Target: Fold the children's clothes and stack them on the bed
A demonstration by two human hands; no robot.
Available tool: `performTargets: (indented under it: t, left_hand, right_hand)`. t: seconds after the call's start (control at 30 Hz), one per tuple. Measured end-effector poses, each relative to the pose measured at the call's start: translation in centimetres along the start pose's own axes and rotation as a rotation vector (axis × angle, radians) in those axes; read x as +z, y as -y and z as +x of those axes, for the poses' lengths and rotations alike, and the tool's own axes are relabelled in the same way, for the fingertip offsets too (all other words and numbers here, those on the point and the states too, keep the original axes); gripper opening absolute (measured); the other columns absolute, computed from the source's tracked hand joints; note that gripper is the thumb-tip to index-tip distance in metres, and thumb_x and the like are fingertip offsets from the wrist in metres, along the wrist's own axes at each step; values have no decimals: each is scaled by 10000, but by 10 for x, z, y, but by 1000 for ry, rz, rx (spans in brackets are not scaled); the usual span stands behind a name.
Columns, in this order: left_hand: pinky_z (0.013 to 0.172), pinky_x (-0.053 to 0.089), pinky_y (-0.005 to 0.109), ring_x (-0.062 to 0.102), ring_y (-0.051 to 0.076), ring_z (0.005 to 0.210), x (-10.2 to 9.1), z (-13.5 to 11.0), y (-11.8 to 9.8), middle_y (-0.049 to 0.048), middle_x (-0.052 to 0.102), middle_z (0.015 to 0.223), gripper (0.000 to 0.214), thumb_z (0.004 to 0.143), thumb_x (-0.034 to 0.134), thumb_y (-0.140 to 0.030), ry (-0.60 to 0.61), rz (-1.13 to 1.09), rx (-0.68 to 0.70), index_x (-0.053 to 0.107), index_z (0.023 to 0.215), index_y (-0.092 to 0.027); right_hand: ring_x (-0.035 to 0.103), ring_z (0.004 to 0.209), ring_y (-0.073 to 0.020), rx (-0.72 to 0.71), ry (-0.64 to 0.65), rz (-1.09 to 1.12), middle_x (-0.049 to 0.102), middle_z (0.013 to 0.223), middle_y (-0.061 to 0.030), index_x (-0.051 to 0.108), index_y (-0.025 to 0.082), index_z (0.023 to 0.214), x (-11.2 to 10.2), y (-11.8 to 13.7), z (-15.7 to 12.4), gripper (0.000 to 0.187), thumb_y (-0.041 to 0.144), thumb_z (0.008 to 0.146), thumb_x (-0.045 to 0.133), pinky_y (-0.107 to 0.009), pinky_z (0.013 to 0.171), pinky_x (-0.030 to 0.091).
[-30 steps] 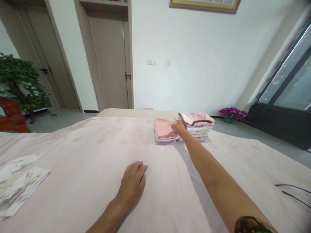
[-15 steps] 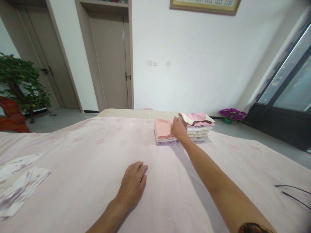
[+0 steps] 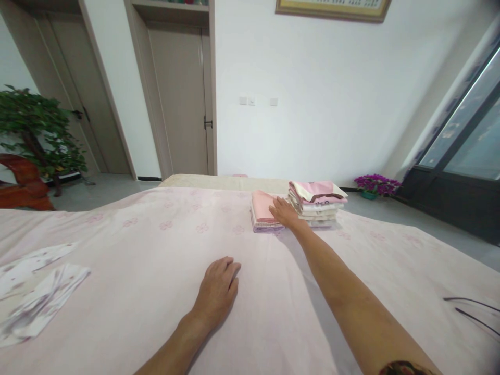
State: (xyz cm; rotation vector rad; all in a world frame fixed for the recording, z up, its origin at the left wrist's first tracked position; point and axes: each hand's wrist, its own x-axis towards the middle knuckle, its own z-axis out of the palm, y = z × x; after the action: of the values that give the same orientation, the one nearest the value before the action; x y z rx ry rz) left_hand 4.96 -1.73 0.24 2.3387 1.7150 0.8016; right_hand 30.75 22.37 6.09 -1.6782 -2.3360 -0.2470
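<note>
My right hand reaches far forward and lies with its fingers stretched over the right side of a small stack of folded cloths. A pink cloth tops that stack, with pale and lilac ones beneath. Close on its right stands a taller pile of folded cloths, pink and cream on top and white lower down. Nearer to me, my left hand rests palm down on the pale pink flowered bedspread, fingers loosely out and nothing held.
Crumpled white printed fabric lies at the left. Thin dark glasses temples show at the right edge. Beyond the covered surface are purple flowers, a leafy plant, a wooden chair and a closed door.
My right hand has flattened, its fingers moving from a bunched pose beside the tall pile to spread over the pink-topped stack. My left hand keeps its place. The view has shifted slightly.
</note>
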Motion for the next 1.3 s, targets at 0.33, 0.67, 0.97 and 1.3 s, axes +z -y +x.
performTargets:
  t: [0.33,0.67,0.97,1.3]
  left_hand:
    - [1077,361,359,532,195,1157,-7,2,0,57,616,1191,360,873,447,-149,-15,-45,-2,646,1162,-227]
    - [1113,301,422,495,246,1248,-12,-3,8,125,608,1278,399,864,480,-168,-107,56,-225,611,1241,-166]
    - [1145,105,590,136,342,1479,-101,-53,110,158,355,1543,467,918,417,-252,-341,537,-639,518,1369,-187]
    - [917,403,532,514,377,1170,-173,-122,224,125,580,1251,411,895,450,-251,-395,193,-1196,585,1282,-224]
  right_hand:
    - [239,1463,-275,248,-198,110,259,1574,-221,189,22,1526,23,10,-83,693,417,968,300,-398,1162,248]
    - [235,1473,-266,55,90,1,316,1578,-98,384,190,1501,33,43,-227,637,465,943,248,-501,1179,204]
    - [328,1432,-249,86,82,6,401,1536,-84,446,205,1463,-1,68,-243,569,427,966,285,-460,1174,225]
    - [328,1427,-248,104,100,41,395,1538,-100,457,181,1453,-7,71,-244,542,403,978,319,-438,1174,209]
